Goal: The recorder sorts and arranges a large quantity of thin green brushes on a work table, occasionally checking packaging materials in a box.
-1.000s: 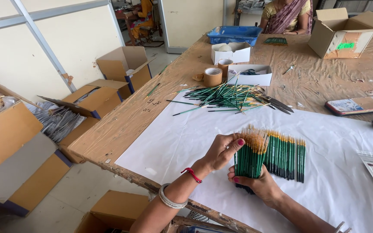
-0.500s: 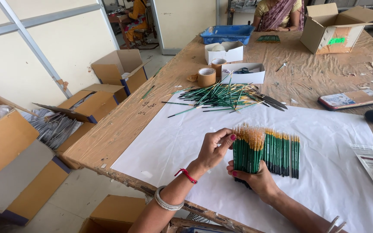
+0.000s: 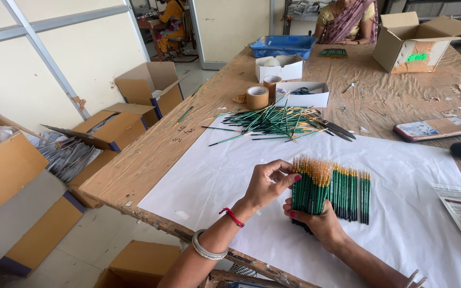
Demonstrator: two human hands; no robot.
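Brushes with green handles stand as one bundle on the white paper, bristles up. The right hand grasps this bundle from below, fingers closed around the handles. The left hand touches the bundle's left side near the top, its fingers bent and pinching a few brushes. Just beside the bundle on the right, a flat row of the same brushes lies on the paper. Farther away, a loose pile lies on the table, near a tape roll.
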